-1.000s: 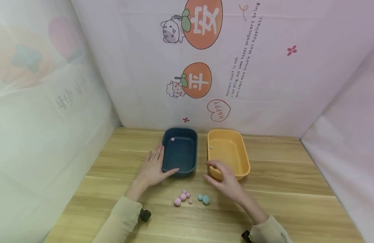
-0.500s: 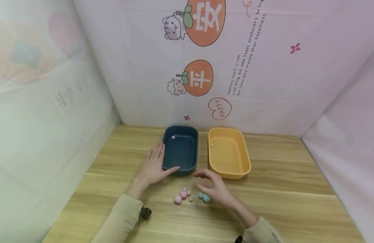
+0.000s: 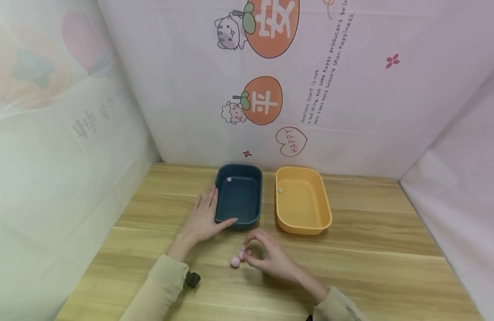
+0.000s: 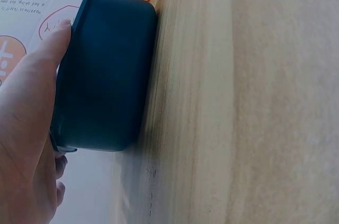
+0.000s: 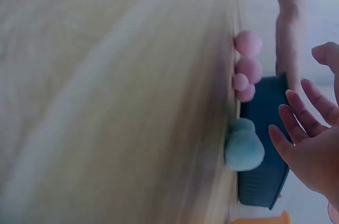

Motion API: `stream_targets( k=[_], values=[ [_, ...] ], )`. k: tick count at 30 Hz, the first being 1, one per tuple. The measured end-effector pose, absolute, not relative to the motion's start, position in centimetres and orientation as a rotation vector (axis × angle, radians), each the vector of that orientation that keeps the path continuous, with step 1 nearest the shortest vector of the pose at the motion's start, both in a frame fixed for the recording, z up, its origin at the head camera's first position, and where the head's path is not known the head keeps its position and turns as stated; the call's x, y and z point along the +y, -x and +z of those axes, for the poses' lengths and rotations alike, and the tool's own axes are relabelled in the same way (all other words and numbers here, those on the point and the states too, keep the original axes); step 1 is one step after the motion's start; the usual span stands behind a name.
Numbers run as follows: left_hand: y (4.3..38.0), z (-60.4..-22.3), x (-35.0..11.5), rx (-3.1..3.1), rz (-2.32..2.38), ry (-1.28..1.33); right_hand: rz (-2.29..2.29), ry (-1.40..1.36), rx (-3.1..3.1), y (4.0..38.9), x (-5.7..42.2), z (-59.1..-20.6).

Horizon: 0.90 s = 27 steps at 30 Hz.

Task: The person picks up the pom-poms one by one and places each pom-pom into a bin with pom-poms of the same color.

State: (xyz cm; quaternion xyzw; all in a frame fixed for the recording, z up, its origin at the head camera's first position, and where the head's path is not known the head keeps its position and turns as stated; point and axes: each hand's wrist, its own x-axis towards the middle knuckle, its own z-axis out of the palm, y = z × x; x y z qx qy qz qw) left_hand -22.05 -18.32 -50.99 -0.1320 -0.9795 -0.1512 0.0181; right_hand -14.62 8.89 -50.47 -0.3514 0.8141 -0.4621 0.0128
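My left hand (image 3: 200, 220) rests against the left side of the dark blue bin (image 3: 240, 203), its fingers straight and its thumb at the front rim. In the left wrist view that thumb (image 4: 55, 41) lies along the rim. My right hand (image 3: 273, 261) hovers over the table with bent fingers, thumb and index finger apart around the pink balls (image 3: 235, 262). Nothing is in its grasp. Two touching light blue balls (image 5: 244, 151) show in the right wrist view; in the head view this hand mostly hides them.
To the right of the dark blue bin stands a yellow bin (image 3: 303, 207) with a small pale ball (image 3: 280, 190) inside. One small pink ball (image 3: 228, 179) lies in the dark blue bin. Printed white cloth (image 3: 183, 102) walls off the back and both sides of the wooden table (image 3: 371, 249).
My right hand has moved left and toward me, from the yellow bin's front to the pink balls, now covering the light blue ones. My left hand has stayed at the dark blue bin.
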Motion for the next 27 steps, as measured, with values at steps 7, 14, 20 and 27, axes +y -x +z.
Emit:
stream_targets(
  k=[7, 14, 20, 27],
  values=[
    [22.2, -51.1, -18.5, -3.036, -0.481, 0.414, -1.361, 1.155, 2.465, 14.4, 7.9, -50.9],
    [22.2, -51.1, -18.5, -3.034, -0.490, 0.417, -1.330, 1.141, 2.444, 14.4, 7.6, -51.3],
    [22.3, -51.2, -18.5, -3.029, -0.474, 0.419, -1.282, 1.178, 2.450, 14.6, 7.3, -51.3],
    [22.3, -51.2, -18.4, -3.037, -0.493, 0.423, -1.145, 1.215, 2.507, 15.0, 6.8, -51.7]
  ],
)
